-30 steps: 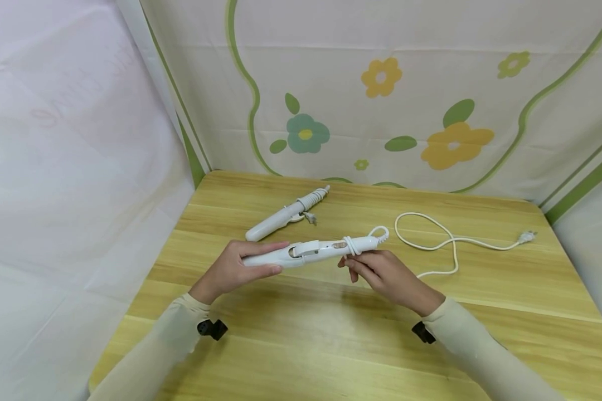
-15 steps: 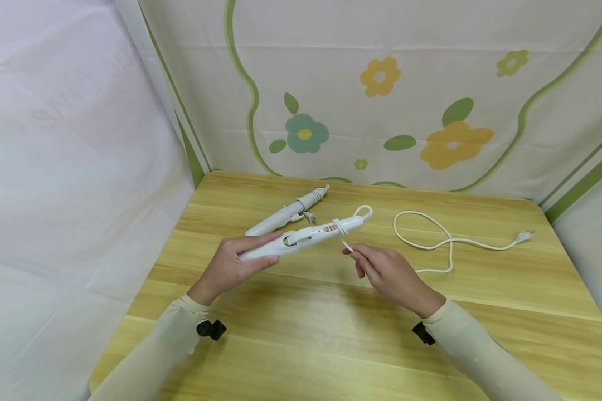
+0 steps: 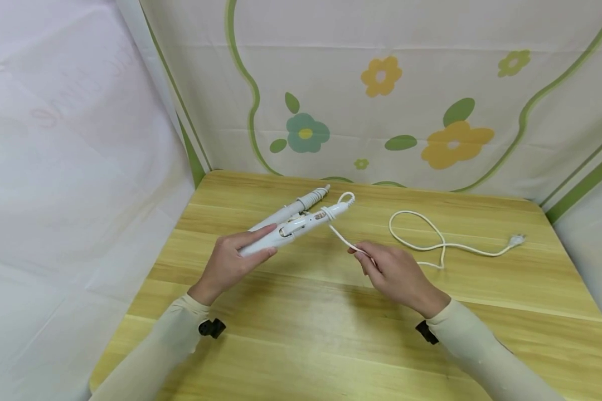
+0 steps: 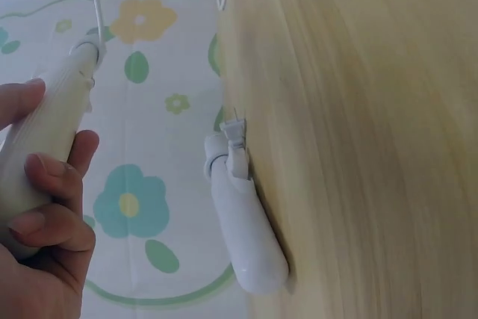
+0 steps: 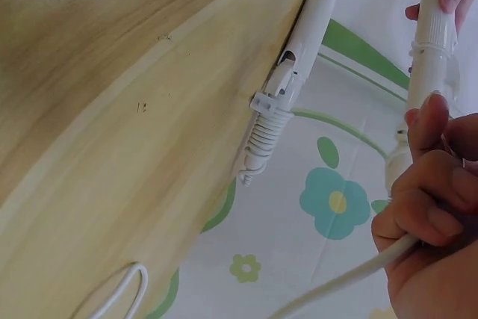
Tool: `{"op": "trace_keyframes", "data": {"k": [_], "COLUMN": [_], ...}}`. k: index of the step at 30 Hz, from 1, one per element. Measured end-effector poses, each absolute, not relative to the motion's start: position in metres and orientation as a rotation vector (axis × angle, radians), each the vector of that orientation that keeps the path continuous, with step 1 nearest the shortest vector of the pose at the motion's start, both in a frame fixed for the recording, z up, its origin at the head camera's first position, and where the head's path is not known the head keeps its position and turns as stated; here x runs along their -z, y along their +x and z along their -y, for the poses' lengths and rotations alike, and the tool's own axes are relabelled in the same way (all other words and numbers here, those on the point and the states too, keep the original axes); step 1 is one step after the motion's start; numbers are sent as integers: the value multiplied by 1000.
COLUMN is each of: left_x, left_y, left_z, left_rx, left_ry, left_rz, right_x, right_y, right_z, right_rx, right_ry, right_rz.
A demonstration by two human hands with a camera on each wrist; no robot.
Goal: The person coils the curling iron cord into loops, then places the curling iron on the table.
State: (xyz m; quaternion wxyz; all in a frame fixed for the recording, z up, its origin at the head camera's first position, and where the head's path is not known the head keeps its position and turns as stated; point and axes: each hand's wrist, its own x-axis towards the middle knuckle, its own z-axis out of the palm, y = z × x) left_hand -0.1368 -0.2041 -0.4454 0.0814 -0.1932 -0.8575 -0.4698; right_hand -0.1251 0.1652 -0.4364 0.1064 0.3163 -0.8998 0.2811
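My left hand (image 3: 228, 260) grips a white curling iron (image 3: 301, 224) by its thick end, holding it above the table, tilted up to the right. Its white cord loops at the handle's tip and wraps round the handle near the switch. From there the cord (image 3: 342, 238) runs to my right hand (image 3: 393, 272), whose thumb and fingers pinch it. In the right wrist view the cord (image 5: 340, 282) passes under the curled fingers. A second white curling iron (image 3: 312, 198), its cord wound round the handle, lies behind the first, which partly hides it.
The rest of the held cord lies in a loose loop on the wooden table (image 3: 301, 345), ending in a plug (image 3: 516, 240) at the right. A flowered curtain (image 3: 341, 83) hangs along the table's back edge. White cloth (image 3: 70, 195) hangs at the left.
The curling iron's handle end has swung up and to the left. My right hand has drawn away from it, pulling out a length of cord. The plug has slid left.
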Motion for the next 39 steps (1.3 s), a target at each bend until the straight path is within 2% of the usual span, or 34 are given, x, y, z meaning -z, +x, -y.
{"op": "trace_keyframes", "data": {"k": [9, 29, 39], "left_x": [445, 433, 434], "left_y": [-137, -134, -130], "left_z": [204, 205, 209], "left_rx": [1373, 1368, 1568], "left_ry": [-704, -1279, -1311], "left_rz": [2734, 2841, 2817], "right_x": [436, 429, 433], "right_y": [-134, -140, -144], "right_z": [-171, -175, -179], "right_rx": [-681, -702, -820], "right_ry": [1064, 1239, 1347], "right_rz": [2433, 2462, 2582]}}
